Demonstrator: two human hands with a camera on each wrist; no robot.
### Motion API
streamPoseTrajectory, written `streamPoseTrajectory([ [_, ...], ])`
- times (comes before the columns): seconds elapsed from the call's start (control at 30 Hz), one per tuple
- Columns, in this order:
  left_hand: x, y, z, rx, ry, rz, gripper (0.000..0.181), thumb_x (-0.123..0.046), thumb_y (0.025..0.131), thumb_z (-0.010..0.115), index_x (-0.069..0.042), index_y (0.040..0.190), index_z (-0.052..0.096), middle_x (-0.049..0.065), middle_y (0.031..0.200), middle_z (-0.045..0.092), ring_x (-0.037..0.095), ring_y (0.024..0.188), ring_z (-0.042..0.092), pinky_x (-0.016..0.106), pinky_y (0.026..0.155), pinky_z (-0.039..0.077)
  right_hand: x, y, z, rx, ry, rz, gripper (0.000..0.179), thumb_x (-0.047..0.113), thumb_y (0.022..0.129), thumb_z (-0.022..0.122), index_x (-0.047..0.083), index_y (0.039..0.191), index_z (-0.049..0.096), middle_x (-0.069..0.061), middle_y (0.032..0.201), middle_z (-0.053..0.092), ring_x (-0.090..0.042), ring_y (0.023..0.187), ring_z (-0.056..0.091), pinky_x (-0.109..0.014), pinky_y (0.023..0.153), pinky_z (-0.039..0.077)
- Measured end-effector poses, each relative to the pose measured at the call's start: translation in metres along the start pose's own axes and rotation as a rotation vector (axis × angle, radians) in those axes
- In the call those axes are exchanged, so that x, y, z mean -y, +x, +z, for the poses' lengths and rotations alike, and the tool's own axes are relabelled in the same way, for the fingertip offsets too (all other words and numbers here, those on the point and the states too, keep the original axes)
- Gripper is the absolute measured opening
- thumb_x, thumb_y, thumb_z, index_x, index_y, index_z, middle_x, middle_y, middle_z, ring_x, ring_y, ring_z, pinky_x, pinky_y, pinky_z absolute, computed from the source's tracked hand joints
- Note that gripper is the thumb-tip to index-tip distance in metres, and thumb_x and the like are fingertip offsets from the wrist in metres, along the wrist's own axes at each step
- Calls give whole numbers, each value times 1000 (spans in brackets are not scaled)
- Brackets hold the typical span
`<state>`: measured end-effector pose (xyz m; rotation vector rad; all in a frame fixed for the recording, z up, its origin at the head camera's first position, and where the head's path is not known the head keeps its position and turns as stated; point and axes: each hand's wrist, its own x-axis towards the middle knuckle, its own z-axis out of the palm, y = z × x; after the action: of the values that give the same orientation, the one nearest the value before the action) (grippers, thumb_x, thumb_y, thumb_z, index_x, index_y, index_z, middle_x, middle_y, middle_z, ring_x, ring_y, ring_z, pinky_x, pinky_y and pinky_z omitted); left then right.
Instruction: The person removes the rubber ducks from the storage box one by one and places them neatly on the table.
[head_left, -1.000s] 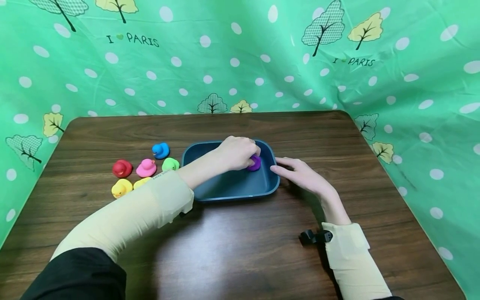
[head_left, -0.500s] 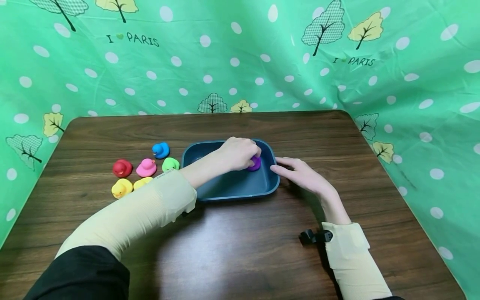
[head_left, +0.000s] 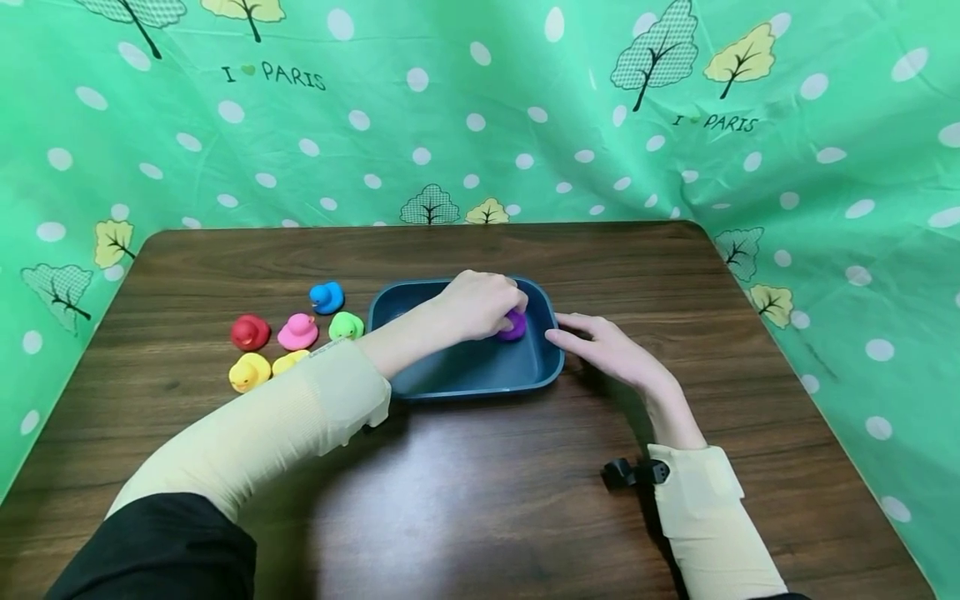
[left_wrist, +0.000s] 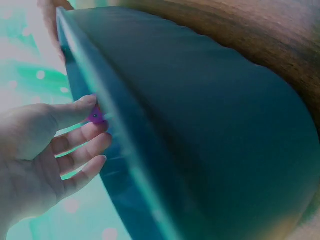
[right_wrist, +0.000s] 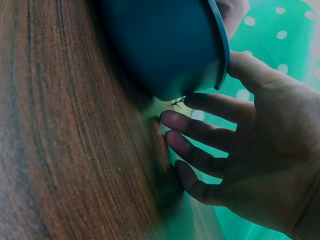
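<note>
Inside the blue plastic basin (head_left: 457,388), my left hand (head_left: 480,307) pinches a purple rubber duck (head_left: 513,327) near the right end. The left wrist view shows the thumb and index finger on the purple duck (left_wrist: 95,116), with the other fingers loosely bent behind the basin's rim. My right hand (head_left: 611,350) is at the basin's right end wall, its fingers extended. In the right wrist view its thumb touches the rim and the fingers (right_wrist: 200,127) spread below, beside the basin's outer side (right_wrist: 165,45).
Left of the basin sit a blue duck (head_left: 327,297), a green duck (head_left: 346,326), a pink duck (head_left: 297,332), a red duck (head_left: 250,332) and two yellow ducks (head_left: 249,372), one partly behind the left sleeve. A green dotted cloth (head_left: 450,100) hangs behind the brown wooden table (head_left: 465,500).
The head view has shifted slightly, so everything appears a little to the right. Both hands keep their places, the left one with the purple duck at the basin's right end.
</note>
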<state>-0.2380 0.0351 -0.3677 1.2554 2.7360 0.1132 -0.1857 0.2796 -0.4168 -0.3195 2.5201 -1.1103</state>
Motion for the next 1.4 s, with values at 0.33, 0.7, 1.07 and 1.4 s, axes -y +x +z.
streamPoseTrajectory([
  [0.33,-2,-20,-19,-56,-14,-16,23,-31,99,70,-21,118,76,1,110,73,17,96,67,35,80,58,-1,1,0,-15,-15,-19,55,53,103,54,24,150,54,-6,149,60,-30,146,49,-58,120,37],
  [0.7,13,-58,-40,-162,-24,-39,22,-30,97,73,-21,116,77,1,106,73,18,94,69,36,78,59,2,1,0,-8,-16,-13,55,50,104,55,20,151,53,-9,151,58,-33,147,47,-61,120,36],
  [1.07,30,-110,-55,-240,-27,-87,20,-28,94,76,-20,113,78,1,101,72,20,91,68,37,72,57,1,0,1,-3,-12,-1,59,51,104,55,18,153,51,-11,155,54,-35,149,43,-63,120,34],
  [1.4,42,-156,-58,-257,-3,-160,22,-23,91,80,-18,112,78,1,99,71,21,91,67,37,73,56,2,3,3,-5,-40,20,65,56,103,53,16,154,49,-13,156,52,-37,150,42,-65,119,34],
])
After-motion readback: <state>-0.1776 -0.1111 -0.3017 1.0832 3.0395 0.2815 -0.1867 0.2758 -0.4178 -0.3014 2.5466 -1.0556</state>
